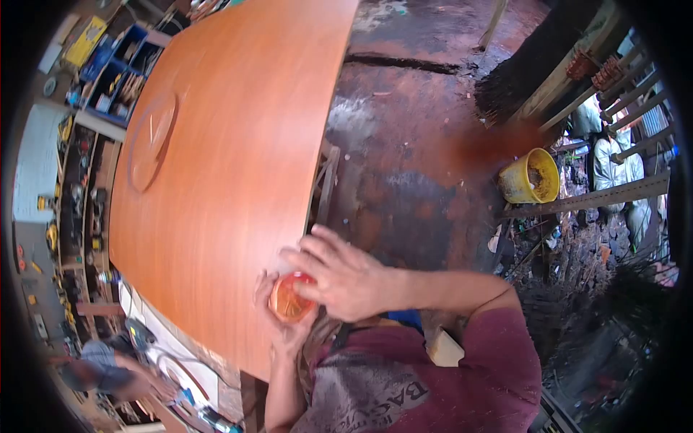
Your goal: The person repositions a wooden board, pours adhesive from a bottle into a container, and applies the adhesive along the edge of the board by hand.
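Note:
Close to my body, at the near edge of the orange-brown board (216,173), my left hand (283,325) is wrapped round a small round container (291,297) with a red rim and orange contents. My right hand (336,278) reaches over from the right, its thumb at the container's rim and its other fingers stretched out and apart above it. Farther up the board lies a loop of clear, thin material (153,141).
At the lower left, a person (119,368) works at another bench with tools. Shelves (76,195) and blue bins (119,83) line the left side. A yellow bucket (530,178) stands on the floor at right, beside a wooden rail (599,196).

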`<state>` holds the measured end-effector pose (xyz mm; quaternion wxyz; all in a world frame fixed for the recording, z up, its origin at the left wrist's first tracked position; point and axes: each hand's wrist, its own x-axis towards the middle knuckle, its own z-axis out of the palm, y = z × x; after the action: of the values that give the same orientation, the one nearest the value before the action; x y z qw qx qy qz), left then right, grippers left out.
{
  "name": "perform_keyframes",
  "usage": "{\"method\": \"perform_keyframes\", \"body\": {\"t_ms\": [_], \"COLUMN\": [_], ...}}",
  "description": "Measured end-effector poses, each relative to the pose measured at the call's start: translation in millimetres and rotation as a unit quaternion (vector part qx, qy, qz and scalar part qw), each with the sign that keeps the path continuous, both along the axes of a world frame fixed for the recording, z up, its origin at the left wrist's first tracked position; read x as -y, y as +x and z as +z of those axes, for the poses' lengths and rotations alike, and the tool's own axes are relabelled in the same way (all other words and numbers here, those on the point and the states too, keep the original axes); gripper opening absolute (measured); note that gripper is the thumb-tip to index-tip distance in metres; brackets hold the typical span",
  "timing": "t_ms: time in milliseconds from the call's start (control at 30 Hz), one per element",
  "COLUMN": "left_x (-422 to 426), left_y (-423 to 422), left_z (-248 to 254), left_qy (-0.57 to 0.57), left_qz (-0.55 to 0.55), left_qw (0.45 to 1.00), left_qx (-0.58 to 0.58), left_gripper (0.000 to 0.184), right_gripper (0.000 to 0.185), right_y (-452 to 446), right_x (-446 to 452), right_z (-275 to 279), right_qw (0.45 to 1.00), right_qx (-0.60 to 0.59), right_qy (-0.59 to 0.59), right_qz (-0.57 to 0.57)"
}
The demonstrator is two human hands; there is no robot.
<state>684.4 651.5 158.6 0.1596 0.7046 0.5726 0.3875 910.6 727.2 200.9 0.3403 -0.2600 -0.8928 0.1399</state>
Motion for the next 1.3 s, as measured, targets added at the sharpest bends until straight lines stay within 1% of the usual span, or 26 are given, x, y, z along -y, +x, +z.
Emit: {"method": "perform_keyframes", "body": {"t_ms": [33, 100, 133, 233, 367, 467, 567, 667, 767, 867, 900, 933, 967, 1000, 1033, 1067, 1100, 1133, 1200, 1233, 1267, 1300], "left_x": [6.2, 12.9, 16.8, 37.8, 69.1, 86.9, 98.1, 103.9, 101.0, 91.4, 87.6, 82.4, 76.9, 75.6, 73.5, 72.6, 68.4, 60.6, 57.5, 54.5, 55.1, 58.5], "left_y": [-4.8, -12.0, -17.6, -39.3, -66.9, -80.9, -85.6, -83.1, -77.4, -72.1, -68.0, -62.4, -57.5, -58.3, -55.8, -52.2, -48.1, -44.8, -40.6, -34.0, -29.1, -25.1], "left_z": [2.1, 11.3, 14.2, 17.7, 26.1, 29.6, 28.5, 22.7, 15.1, 7.9, 3.9, -0.9, -4.1, 1.3, 7.1, 13.7, 19.6, 25.3, 39.8, 41.4, 44.1, 49.1], "left_qy": [0.014, 0.046, 0.068, 0.108, 0.118, 0.124, 0.105, 0.09, 0.073, 0.078, 0.038, -0.004, -0.047, -0.092, -0.077, -0.064, -0.049, -0.032, -0.012, -0.007, -0.004, -0.003], "left_qz": [0.002, 0.002, 0.002, 0.005, 0.012, 0.014, 0.036, 0.044, 0.052, 0.076, 0.088, 0.099, 0.109, 0.119, 0.119, 0.121, 0.121, 0.112, 0.098, 0.109, 0.122, 0.138], "left_qw": [1.0, 0.998, 0.997, 0.994, 0.993, 0.992, 0.993, 0.995, 0.996, 0.993, 0.993, 0.979, 0.953, 0.929, 0.922, 0.914, 0.906, 0.923, 0.952, 0.956, 0.961, 0.965], "left_qx": [-0.011, -0.03, -0.038, -0.031, -0.024, -0.034, -0.036, -0.018, -0.02, -0.038, 0.071, 0.177, 0.279, 0.337, 0.36, 0.381, 0.403, 0.367, 0.291, 0.271, 0.249, 0.225], "left_gripper": [0.092, 0.091, 0.091, 0.089, 0.087, 0.087, 0.089, 0.089, 0.09, 0.089, 0.088, 0.088, 0.088, 0.086, 0.088, 0.089, 0.091, 0.092, 0.095, 0.096, 0.098, 0.099], "right_gripper": [0.033, 0.036, 0.033, 0.034, 0.038, 0.043, 0.047, 0.048, 0.045, 0.043, 0.042, 0.042, 0.042, 0.044, 0.049, 0.053, 0.057, 0.066, 0.072, 0.075, 0.092, 0.092], "right_y": [-5.1, -14.3, -21.2, -42.1, -73.7, -94.1, -105.3, -106.1, -101.0, -83.3, -76.5, -68.8, -60.5, -53.8, -43.6, -40.6, -41.7, -41.5, -47.4, -48.3, -53.2, -60.8], "right_x": [4.8, 17.1, 25.1, 49.5, 84.2, 104.1, 118.8, 123.4, 126.3, 123.0, 119.6, 113.6, 103.9, 94.6, 80.7, 69.4, 56.1, 42.1, 19.5, 0.5, -12.3, -18.5], "right_z": [3.3, 20.2, 24.1, 43.6, 59.3, 59.1, 66.7, 71.6, 58.6, 43.5, 32.9, 18.9, 2.8, -17.1, -43.0, -74.7, -106.2, -132.5, -164.8, -173.4, -180.9, -187.3], "right_qw": [1.0, 0.997, 0.996, 0.992, 0.989, 0.981, 0.968, 0.968, 0.965, 0.963, 0.955, 0.944, 0.931, 0.906, 0.901, 0.814, 0.7, 0.675, 0.615, 0.59, 0.581, 0.571], "right_qx": [0.006, 0.082, 0.087, 0.103, 0.117, 0.11, 0.119, 0.084, 0.102, 0.034, -0.007, -0.05, -0.095, -0.175, -0.218, -0.366, -0.501, -0.541, -0.595, -0.617, -0.619, -0.628], "right_qy": [0.002, -0.012, -0.035, -0.071, -0.089, -0.157, -0.223, -0.236, -0.242, -0.266, -0.296, -0.325, -0.352, -0.386, -0.375, -0.451, -0.508, -0.501, -0.517, -0.521, -0.529, -0.528], "right_qz": [-0.005, -0.007, -0.002, 0.005, 0.015, 0.031, 0.015, -0.003, -0.007, -0.009, -0.013, -0.016, -0.018, -0.023, -0.026, 0.005, 0.037, 0.024, 0.017, 0.018, 0.011, 0.022]}}
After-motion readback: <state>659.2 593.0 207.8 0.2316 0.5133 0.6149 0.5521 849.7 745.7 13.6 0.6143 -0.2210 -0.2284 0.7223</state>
